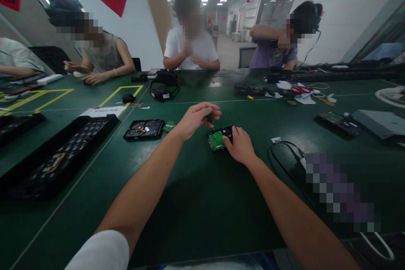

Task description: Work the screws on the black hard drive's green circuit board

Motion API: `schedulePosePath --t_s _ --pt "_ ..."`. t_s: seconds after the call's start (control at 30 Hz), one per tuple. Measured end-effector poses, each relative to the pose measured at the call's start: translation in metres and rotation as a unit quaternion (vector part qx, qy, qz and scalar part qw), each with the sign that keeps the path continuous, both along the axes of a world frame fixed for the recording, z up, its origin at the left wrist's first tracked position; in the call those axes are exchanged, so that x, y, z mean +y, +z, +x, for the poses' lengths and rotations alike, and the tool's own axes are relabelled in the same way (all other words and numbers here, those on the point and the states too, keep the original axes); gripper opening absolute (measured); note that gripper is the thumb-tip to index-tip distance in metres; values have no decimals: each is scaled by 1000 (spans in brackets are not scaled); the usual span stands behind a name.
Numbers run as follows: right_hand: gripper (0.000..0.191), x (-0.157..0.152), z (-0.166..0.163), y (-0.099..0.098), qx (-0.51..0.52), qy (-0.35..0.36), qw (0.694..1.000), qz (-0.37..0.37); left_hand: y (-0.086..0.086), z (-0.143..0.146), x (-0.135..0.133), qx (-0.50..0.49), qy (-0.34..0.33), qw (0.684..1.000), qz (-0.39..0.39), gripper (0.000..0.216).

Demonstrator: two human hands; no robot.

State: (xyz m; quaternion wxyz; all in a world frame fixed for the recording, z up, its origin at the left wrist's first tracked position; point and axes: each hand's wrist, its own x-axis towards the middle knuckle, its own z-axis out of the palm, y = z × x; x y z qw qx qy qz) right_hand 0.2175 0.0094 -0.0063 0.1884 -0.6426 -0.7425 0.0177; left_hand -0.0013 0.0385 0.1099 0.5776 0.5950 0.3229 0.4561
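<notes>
In the middle of the table lies a hard drive (217, 140), its green circuit board facing up. My right hand (241, 147) grips its right side, fingers over the far edge and thumb on the near part of the board. Above and left of the drive, my left hand (198, 119) is raised with fingers curled towards the thumb. Something small and dark shows between them, too unclear to name. Left of that hand sits a second hard drive (144, 129) in a black case, with a small loose green circuit board (169, 126) beside it.
A long black tray (60, 152) with small parts stands at the left. To the right are a third drive (338, 124), a grey box (379, 123) and a black cable (278, 141). Red scissors (300, 89) lie farther back. Several people sit across the table.
</notes>
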Motion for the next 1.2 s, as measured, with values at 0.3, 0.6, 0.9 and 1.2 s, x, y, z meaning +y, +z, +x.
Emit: schedulePosePath --t_s 0.3,0.6,0.9,1.2 --pt "78 0 0 2 2 1 1000 -14 -4 2 3 34 91 994 53 29" --pt "78 1 1 1 12 2 1000 -25 -3 2 0 39 28 997 63 27" --pt "77 -1 -2 3 5 2 1000 -10 0 3 1 -13 15 1000 14 19" --pt "79 1 1 2 11 6 1000 -14 -3 3 1 28 80 996 36 25"
